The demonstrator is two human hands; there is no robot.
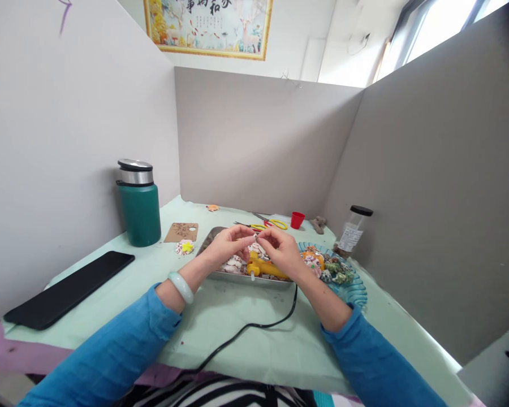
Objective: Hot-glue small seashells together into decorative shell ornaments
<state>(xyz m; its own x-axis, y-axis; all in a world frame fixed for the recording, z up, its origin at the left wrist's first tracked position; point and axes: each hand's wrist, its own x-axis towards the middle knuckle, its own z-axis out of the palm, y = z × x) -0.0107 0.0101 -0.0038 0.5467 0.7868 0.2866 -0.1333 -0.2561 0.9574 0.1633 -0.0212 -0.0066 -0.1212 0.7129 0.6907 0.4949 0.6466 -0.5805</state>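
Over a metal tray [237, 276], my left hand [231, 244] and my right hand [282, 249] meet with fingertips pinched close together. A small thing sits between the fingertips, too small to make out. Below them in the tray lie many shells [234, 264], pale with brownish marks. A yellow glue gun [271, 268] rests on the tray's near side, its clear nozzle or stick end pointing toward me. Right of my right hand is a blue glass plate [358, 291] with shells and colourful pieces on it.
A green flask [139, 212] and black phone-like slab [70, 288] stand left. Behind the tray lie yellow-handled scissors [277, 224] and a red cup [297, 220]. A clear jar [351, 233] leans right. A black cord [254, 325] crosses the front. Grey partitions [267, 141] enclose the table.
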